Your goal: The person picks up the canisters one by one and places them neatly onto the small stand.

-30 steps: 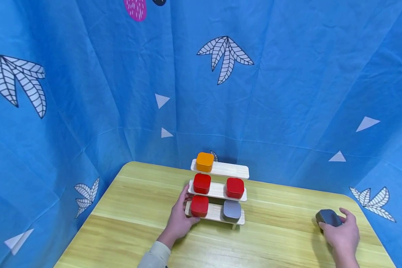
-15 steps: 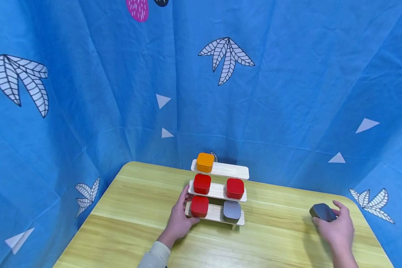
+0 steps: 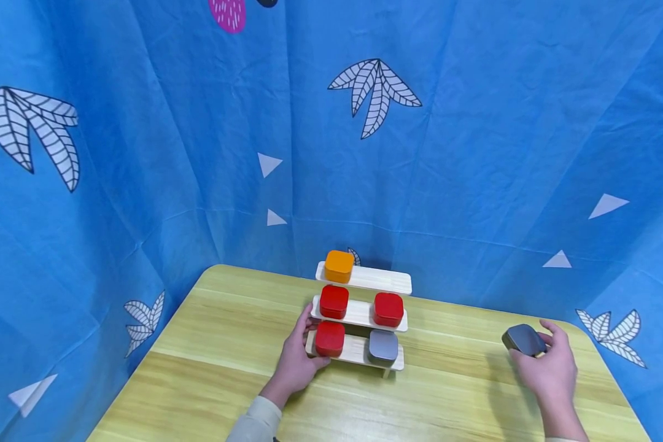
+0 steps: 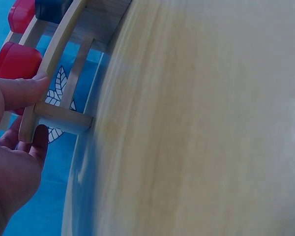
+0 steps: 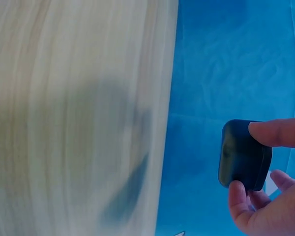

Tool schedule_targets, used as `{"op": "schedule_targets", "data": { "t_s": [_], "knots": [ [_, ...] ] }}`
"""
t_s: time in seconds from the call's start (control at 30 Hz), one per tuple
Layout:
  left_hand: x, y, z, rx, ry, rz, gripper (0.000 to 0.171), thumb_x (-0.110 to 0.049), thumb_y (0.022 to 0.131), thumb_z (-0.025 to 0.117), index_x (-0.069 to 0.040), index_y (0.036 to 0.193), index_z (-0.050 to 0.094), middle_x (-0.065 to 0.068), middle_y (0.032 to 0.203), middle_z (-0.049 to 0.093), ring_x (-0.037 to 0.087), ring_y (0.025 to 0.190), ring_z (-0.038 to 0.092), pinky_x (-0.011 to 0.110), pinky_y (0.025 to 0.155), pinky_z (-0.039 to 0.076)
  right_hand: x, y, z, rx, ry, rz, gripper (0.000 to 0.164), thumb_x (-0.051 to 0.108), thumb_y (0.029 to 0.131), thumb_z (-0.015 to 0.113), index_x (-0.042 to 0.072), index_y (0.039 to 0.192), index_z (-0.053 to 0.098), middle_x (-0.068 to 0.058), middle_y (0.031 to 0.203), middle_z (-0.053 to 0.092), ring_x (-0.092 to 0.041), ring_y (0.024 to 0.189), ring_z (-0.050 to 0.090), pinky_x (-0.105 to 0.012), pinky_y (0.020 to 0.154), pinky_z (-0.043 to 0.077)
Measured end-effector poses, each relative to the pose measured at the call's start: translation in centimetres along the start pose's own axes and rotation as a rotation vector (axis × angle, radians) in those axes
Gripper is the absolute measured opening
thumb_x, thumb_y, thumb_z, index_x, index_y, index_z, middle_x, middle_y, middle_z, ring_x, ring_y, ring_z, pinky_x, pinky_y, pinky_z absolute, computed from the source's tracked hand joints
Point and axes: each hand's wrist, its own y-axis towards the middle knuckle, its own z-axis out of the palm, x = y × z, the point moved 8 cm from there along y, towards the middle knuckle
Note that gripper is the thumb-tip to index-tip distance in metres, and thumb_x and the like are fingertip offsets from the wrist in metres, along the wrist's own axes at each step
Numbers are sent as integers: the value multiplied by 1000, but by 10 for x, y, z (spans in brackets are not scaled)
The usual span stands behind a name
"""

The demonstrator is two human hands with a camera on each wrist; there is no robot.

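Observation:
A small dark grey box (image 3: 523,339) with rounded corners is pinched between the thumb and fingers of my right hand (image 3: 549,371), raised above the right part of the table with a shadow below it. My left hand (image 3: 295,367) grips the left end of a three-step wooden rack (image 3: 359,314), thumb in front and fingers behind. In the left wrist view the thumb presses the lowest board (image 4: 50,51). On the rack sit an orange box (image 3: 339,266) on top, two red boxes (image 3: 334,302) (image 3: 388,309) in the middle, and a red box (image 3: 329,339) and a grey box (image 3: 383,347) below.
The light wooden table (image 3: 442,393) has rounded back corners. Behind it and at both sides hangs a blue curtain (image 3: 475,153) printed with leaves and triangles, close to the table's back edge.
My right hand has moved left and away from me, lifting the dark grey box higher. The left hand and the rack have stayed in place.

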Motion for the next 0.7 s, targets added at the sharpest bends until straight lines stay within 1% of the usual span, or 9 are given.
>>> {"op": "schedule_targets", "data": {
  "t_s": [0.17, 0.33, 0.43, 0.57, 0.7],
  "knots": [
    [0, 0, 0, 6, -14, 9, 117, 10, 71, 85, -24, 161, 18, 1, 138, 47, 24, 129, 43, 45, 106, 42, 9, -2, 1, -8, -4, -23, 89, -4, 76, 76, 3, 153, 31, -33, 139, 46, -50, 122, 46, -56, 93, 36],
    [1, 0, 0, 8, -13, 13, 119, 11, 70, 84, -29, 160, 18, 0, 137, 47, 23, 129, 43, 45, 107, 41, 16, -2, 3, 0, 4, -45, 90, -5, 76, 77, 3, 153, 32, -32, 139, 47, -49, 121, 46, -56, 90, 39],
    [1, 0, 0, 8, -13, 18, 119, 11, 71, 84, -31, 160, 17, 0, 137, 47, 23, 129, 43, 45, 107, 40, 21, -2, 4, 0, 1, -61, 89, -4, 75, 79, 4, 152, 34, -31, 138, 48, -48, 120, 48, -48, 85, 42],
    [-1, 0, 0, 6, -18, 21, 118, 12, 71, 83, -27, 160, 18, 1, 137, 47, 24, 129, 43, 48, 109, 38, 28, -5, 5, 3, 8, -76, 88, -5, 74, 79, 4, 150, 36, -30, 136, 50, -46, 118, 49, -35, 77, 43],
    [-1, -1, 0, 3, -17, 14, 117, 11, 71, 84, -27, 160, 18, 0, 138, 47, 24, 129, 43, 50, 108, 38, 34, -8, 6, 16, 17, -76, 88, -5, 74, 79, 4, 151, 36, -30, 137, 50, -45, 118, 49, -30, 74, 42]
  ]
}}
